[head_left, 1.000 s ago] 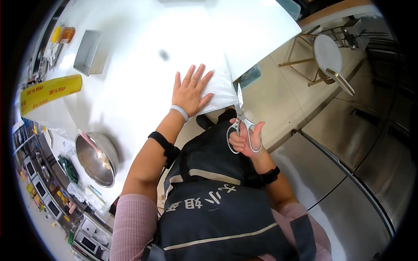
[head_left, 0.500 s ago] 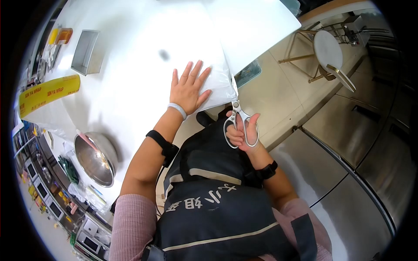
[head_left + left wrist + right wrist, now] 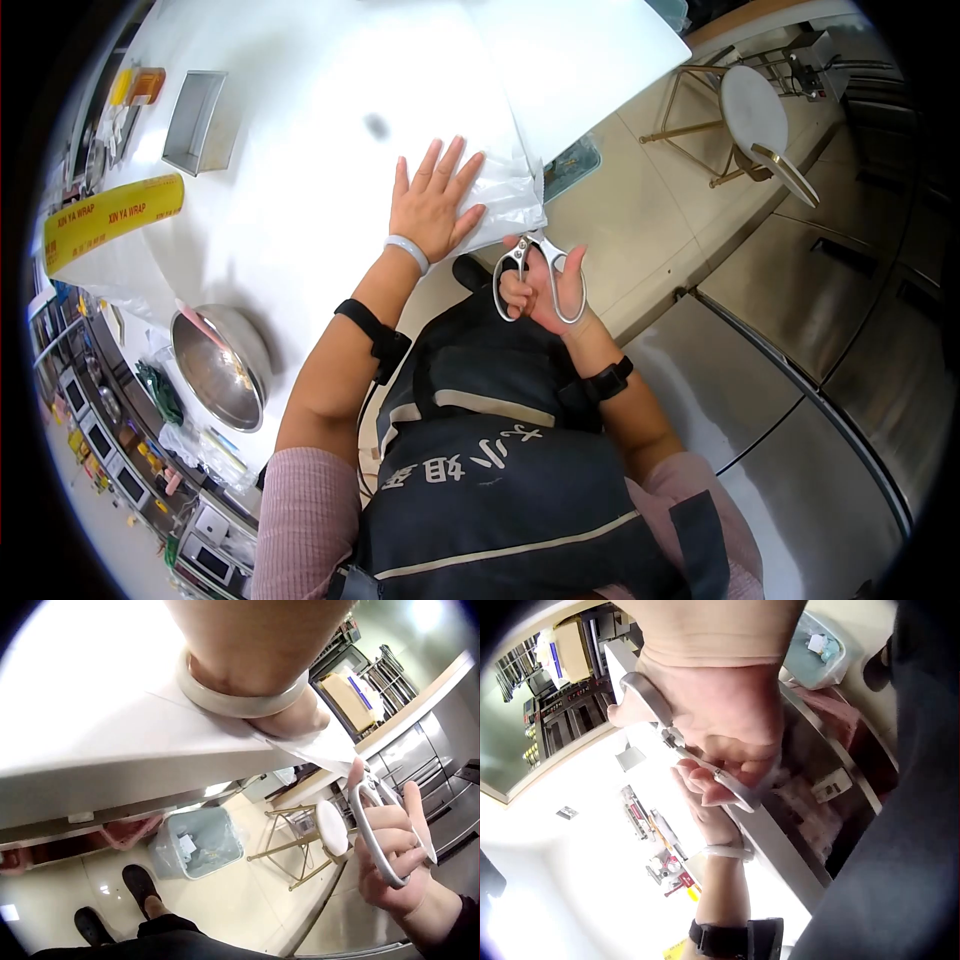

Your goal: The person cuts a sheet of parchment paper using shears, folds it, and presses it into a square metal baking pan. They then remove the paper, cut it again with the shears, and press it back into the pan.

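My left hand [image 3: 430, 210] lies flat with spread fingers on clear plastic film [image 3: 508, 195] at the corner of the white table [image 3: 300, 170]. Just to its right, my right hand [image 3: 545, 290] holds silver scissors [image 3: 532, 240], fingers and thumb through the handle loops. The blades reach in at the film's edge, and the film covers most of them in the head view. Crinkles run through the film beside the left hand. In the left wrist view the scissors [image 3: 375, 844] meet the sheet's edge just beyond the tabletop.
A steel bowl [image 3: 250, 345] with a pink-handled spatula [image 3: 203, 322] stands at left. Behind it are a yellow roll of wrap [image 3: 115, 218] and a metal loaf tin [image 3: 195, 125]. A lined bin [image 3: 199, 844] stands below; a stool [image 3: 755, 110] is at right.
The scissors moved up and left into the film's edge, and their blades went from spread and visible to mostly covered. The film crinkled there. The left hand shifted slightly left, then stayed put.
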`<state>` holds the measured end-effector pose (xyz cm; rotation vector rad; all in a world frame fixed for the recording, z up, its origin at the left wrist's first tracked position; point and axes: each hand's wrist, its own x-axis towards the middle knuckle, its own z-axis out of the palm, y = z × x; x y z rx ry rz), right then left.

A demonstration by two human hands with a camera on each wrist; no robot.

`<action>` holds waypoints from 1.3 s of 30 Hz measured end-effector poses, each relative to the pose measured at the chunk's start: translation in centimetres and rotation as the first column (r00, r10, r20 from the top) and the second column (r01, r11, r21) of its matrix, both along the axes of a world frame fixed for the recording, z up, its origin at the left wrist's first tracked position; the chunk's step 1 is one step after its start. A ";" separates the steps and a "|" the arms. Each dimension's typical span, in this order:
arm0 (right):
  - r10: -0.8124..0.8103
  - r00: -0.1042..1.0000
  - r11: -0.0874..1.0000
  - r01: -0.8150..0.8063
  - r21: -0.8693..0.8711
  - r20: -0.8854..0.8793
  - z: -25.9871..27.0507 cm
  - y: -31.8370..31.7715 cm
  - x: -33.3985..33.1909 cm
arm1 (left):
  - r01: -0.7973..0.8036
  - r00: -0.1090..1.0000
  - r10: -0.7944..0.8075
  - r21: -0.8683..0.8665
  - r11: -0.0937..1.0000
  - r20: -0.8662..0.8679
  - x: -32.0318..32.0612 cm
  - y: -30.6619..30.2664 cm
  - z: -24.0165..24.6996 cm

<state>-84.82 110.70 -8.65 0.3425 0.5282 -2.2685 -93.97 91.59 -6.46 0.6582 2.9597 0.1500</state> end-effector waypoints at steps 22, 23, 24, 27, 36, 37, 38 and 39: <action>0.149 0.987 0.979 -0.139 0.149 -0.061 -1.6 1.7 -3.3 | 0.103 0.971 -0.092 0.040 0.994 -0.222 -7.6 0.3 0.6; 0.149 0.987 0.976 -0.137 0.168 -0.056 -1.5 1.7 -3.6 | 0.098 0.971 -0.087 0.040 0.994 -0.223 -7.5 0.3 0.1; 0.153 0.987 0.976 -0.141 0.169 -0.057 -1.6 1.8 -3.9 | 0.101 0.974 -0.100 -0.002 0.995 -0.204 -7.4 0.3 -0.2; 0.194 0.968 0.973 -0.169 0.158 -0.157 -2.4 2.2 -4.0 | 0.097 0.983 -0.103 -0.048 0.994 -0.153 -7.4 0.3 -0.8; 0.094 0.988 0.988 -0.078 0.133 -0.119 -1.3 0.6 -4.4 | 0.090 0.982 -0.098 -0.059 0.994 -0.163 -7.3 0.5 -0.8; 0.080 0.992 0.991 -0.069 0.117 -0.095 -1.2 0.5 -4.5 | 0.087 0.982 -0.093 -0.047 0.995 -0.161 -7.3 0.4 -0.8; 0.068 0.995 0.993 -0.061 0.100 -0.071 -1.2 0.4 -4.6 | 0.084 0.983 -0.091 -0.049 0.995 -0.161 -7.3 0.4 -0.8; 0.072 0.995 0.993 -0.065 0.098 -0.071 -1.3 0.6 -4.6 | 0.088 0.982 -0.095 -0.047 0.995 -0.162 -7.4 0.4 -0.8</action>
